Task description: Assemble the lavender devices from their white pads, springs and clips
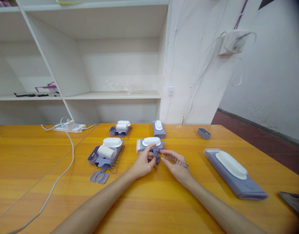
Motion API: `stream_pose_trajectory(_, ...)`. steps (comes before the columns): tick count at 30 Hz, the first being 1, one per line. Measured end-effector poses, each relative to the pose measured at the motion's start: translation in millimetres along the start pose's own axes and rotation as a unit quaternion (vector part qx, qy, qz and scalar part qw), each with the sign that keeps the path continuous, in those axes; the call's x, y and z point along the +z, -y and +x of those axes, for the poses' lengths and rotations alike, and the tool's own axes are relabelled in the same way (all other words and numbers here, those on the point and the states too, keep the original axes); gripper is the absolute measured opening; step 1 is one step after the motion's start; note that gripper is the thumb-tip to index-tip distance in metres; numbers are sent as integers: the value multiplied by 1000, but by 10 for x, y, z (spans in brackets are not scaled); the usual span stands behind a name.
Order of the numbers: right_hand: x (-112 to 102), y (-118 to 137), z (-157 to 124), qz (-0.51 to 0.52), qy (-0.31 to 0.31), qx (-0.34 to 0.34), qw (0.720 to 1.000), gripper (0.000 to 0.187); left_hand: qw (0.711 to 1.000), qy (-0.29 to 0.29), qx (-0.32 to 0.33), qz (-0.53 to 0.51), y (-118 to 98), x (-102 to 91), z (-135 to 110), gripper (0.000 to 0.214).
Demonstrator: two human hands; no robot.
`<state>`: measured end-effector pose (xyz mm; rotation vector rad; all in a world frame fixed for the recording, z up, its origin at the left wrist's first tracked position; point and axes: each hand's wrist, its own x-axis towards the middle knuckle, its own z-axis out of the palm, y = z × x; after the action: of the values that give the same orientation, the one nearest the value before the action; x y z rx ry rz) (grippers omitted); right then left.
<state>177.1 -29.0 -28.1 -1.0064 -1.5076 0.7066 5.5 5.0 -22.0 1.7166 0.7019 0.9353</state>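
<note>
My left hand point(143, 163) pinches a small purple plastic part point(156, 154) at the front of a purple holder with a white brush point(151, 143) on top. My right hand point(176, 166) lies just to its right, fingers closed on a long metal coil spring point(175, 160) whose left end meets the purple part. Both hands rest low on the orange table point(66, 182), near its middle.
Two more purple sets with white pieces point(105, 154) point(120, 128) and loose springs lie to the left and behind. A purple box point(159, 128), a small purple tray point(204, 133) and a large purple case with white lid point(234, 172) sit right. A power strip point(69, 127) and white cable point(59, 177) lie left.
</note>
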Motion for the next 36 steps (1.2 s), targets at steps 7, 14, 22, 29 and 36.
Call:
stream_pose_trajectory(7, 20, 73, 16, 14, -11, 45, 999, 21, 1000, 6, 3, 12, -9, -7, -8, 51)
stream_pose_trajectory(14, 27, 78, 15, -15, -29, 54, 998, 22, 1000, -3, -4, -19, -13, 3, -4, 49)
stream_pose_trajectory(22, 26, 56, 18, -25, -45, 48, 998, 25, 999, 1, -11, -36, -58, 3, -10, 53)
stream_pose_trajectory(29, 27, 21, 26, -3, -46, 55, 997, 26, 999, 2, -11, -38, -35, -4, -8, 54)
stream_pose_trajectory(36, 32, 28, 22, -19, -33, 40, 998, 24, 999, 4, -13, -39, -18, -6, 1, 51)
